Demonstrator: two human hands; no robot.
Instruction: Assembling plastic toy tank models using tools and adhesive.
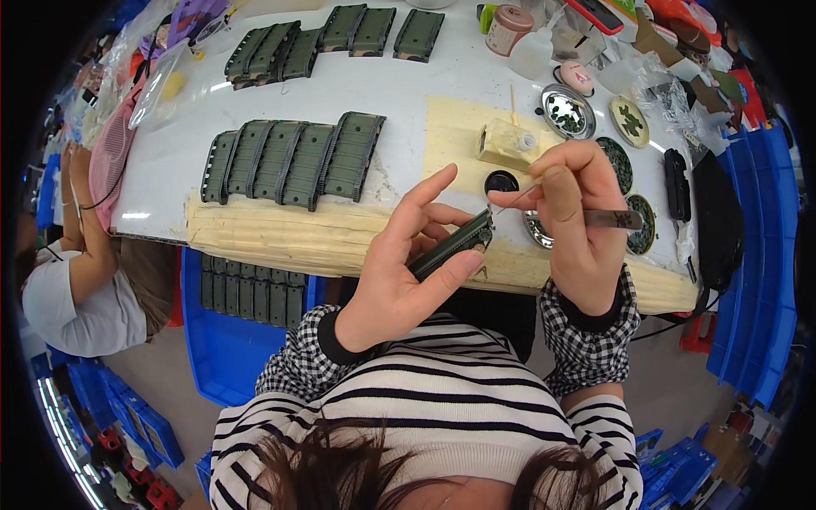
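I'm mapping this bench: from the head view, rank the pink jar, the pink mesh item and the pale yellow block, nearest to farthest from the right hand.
From the right hand:
1. Pale yellow block: just beyond the fingertips, slightly left.
2. Pink jar: farther up the table, toward its far side.
3. Pink mesh item: at the table's left end.

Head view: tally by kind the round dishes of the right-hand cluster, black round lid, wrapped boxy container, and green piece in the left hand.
Round dishes: 5
Black round lid: 1
Wrapped boxy container: 1
Green piece in left hand: 1
Total: 8
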